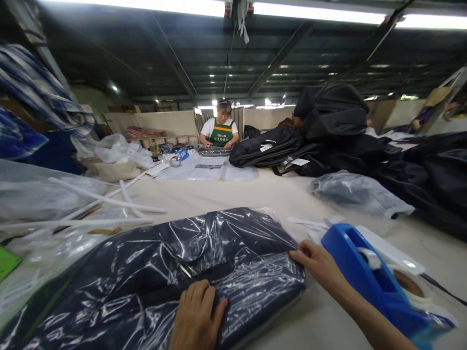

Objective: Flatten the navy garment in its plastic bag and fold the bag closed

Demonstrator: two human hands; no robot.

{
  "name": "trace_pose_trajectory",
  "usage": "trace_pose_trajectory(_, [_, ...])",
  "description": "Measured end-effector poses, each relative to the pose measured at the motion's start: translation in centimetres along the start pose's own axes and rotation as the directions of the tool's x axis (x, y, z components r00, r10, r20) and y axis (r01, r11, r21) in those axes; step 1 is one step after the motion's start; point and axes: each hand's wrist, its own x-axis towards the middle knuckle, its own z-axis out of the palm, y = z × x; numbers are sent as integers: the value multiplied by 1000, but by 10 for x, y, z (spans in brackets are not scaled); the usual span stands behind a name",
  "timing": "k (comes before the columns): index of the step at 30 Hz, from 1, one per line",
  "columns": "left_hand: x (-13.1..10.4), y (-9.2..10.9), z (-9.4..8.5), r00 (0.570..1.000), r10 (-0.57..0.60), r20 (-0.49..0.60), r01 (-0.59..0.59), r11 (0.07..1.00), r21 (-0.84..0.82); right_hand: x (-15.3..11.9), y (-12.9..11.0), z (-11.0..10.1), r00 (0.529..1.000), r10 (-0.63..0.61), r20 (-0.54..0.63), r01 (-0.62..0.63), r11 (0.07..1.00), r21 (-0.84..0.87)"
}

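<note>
A dark bag in clear, shiny plastic wrap (175, 253) lies across the near part of the table. On its front part rests my left hand (199, 311), palm down, thumb apart from the fingers, pressing on the film. At the package's right end, my right hand (314, 262) has thumb and fingers pinched on the edge of the plastic. Just right of that hand stands a blue tape dispenser (368, 272).
Behind the dispenser lie a white flat object (390, 250) and a crumpled clear bag (361, 192). Black bags (335, 116) are piled at the right. White strips (109, 197) and plastic lie left. Across the table a person in a green apron (222, 135) handles a package.
</note>
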Motion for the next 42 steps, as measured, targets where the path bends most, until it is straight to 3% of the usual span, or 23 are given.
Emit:
trace_pose_trajectory(4, [-9,-12,13,993,86,-86,-87,996,-14,1,8,9,999,47,-16,-46,998,32])
trace_pose_trajectory(7, [-6,-13,14,961,238,-141,-242,970,-15,0,9,13,997,68,-45,-67,998,20])
trace_pose_trajectory(11, [6,-9,8,907,421,-1,-421,907,-15,0,11,15,994,80,-68,-82,997,-15])
trace_pose_trajectory(18, [12,-7,1,920,389,40,-389,921,-11,1,21,15,986,122,-113,-134,986,-98])
trace_pose_trajectory(22, [13,-7,1,918,396,28,-397,918,12,-5,14,9,985,112,-128,-124,988,-95])
trace_pose_trajectory(27, [13,-6,1,910,413,33,-415,906,80,-31,-2,-25,974,30,-224,-47,996,-71])
trace_pose_trajectory(31, [12,-6,2,909,417,-21,-416,908,51,-47,16,-73,885,-96,-455,3,980,-201])
trace_pose_trajectory(33, [13,-7,4,903,425,-61,-421,905,64,-50,34,-94,862,-41,-505,-94,966,-239])
trace_pose_trajectory(36, [16,-8,7,891,443,-99,-436,896,83,-55,58,-112,872,94,-480,-217,954,-208])
trace_pose_trajectory(39, [19,-9,9,874,469,-129,-459,883,100,-60,68,-115,887,163,-432,-254,954,-162])
trace_pose_trajectory(42, [21,-10,9,865,478,-154,-468,878,98,-65,69,-112,864,236,-446,-316,942,-113])
